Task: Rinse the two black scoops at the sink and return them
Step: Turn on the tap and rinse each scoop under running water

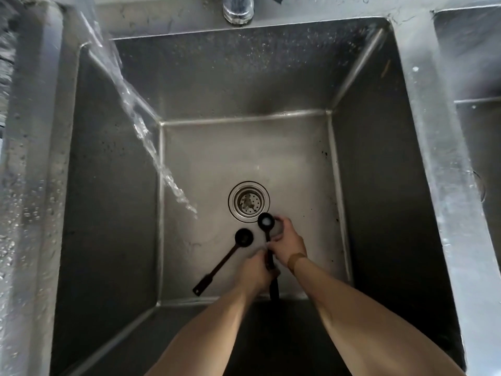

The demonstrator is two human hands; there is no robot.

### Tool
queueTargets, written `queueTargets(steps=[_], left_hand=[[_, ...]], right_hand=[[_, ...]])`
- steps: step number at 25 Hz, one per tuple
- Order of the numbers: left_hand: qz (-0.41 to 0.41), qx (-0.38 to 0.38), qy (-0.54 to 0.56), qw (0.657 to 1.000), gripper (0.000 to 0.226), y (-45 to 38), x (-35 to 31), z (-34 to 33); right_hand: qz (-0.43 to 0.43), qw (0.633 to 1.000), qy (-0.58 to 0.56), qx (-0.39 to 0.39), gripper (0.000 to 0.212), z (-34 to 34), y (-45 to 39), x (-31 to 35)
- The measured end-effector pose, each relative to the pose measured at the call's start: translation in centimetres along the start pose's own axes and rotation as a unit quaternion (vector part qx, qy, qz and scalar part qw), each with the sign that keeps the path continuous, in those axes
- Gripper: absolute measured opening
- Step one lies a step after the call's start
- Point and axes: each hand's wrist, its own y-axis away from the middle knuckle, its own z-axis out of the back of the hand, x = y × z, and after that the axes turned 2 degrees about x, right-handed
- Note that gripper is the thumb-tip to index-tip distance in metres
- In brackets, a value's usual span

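Head view: deep steel sink (113, 185) holds a water stream (151, 147), a drain strainer (249, 201) and two black scoops. Free scoop (230, 253) lies on the floor. Left hand (257, 272) fingers curl round the held scoop (267, 226)'s handle; right hand (287, 242) pinches its stem near the bowl.

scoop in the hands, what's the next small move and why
Probably shift the held scoop left into the water stream. Both hands, left hand and right hand, grip its handle near the drain, and the stream lands left of its bowl, missing it. The other scoop lies on the sink floor.
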Motion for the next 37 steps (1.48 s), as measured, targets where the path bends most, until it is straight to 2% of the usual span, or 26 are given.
queueTargets(steps=[5, 9, 12, 16, 19, 22, 27, 32, 37], left_hand=[[-0.018, 0.004, 0.081, 0.997, 0.036, 1.1, -1.2, 0.8], [-0.008, 0.072, 0.204, 0.976, 0.02, 4.0, -2.4, 4.0], [-0.02, 0.099, 0.249, 0.963, 0.023, 6.5, -3.0, 7.1], [-0.044, 0.09, 0.333, 0.938, 0.028, 10.5, -3.5, 11.5], [-0.067, 0.082, 0.344, 0.933, 0.023, 12.9, -3.0, 14.6], [-0.053, 0.049, 0.372, 0.925, 0.014, 14.6, -2.1, 16.9], [-0.044, 0.049, 0.39, 0.918, 0.009, 17.4, 0.6, 19.9], [-0.063, -0.019, 0.349, 0.935, 0.014, 19.4, 4.6, 20.9], [-0.059, -0.043, 0.352, 0.933, 0.014, 20.5, 7.0, 20.8]], right_hand=[[-0.003, 0.996, -0.089, 0.027, 0.075, 1.5, 0.8, 1.3], [-0.006, 0.982, -0.185, 0.023, 0.073, 3.8, 2.8, 4.4], [0.011, 0.977, -0.213, 0.029, 0.075, 5.8, 4.7, 7.4], [0.036, 0.959, -0.275, 0.054, 0.074, 7.8, 7.9, 12.2], [0.058, 0.944, -0.314, 0.086, 0.064, 8.3, 10.3, 15.7], [0.075, 0.931, -0.337, 0.119, 0.054, 7.7, 12.5, 18.6], [0.091, 0.924, -0.343, 0.142, 0.048, 4.9, 14.5, 22.6], [0.078, 0.923, -0.336, 0.167, 0.043, 1.6, 15.2, 23.7], [0.048, 0.929, -0.33, 0.161, 0.044, -1.0, 14.9, 23.6]])
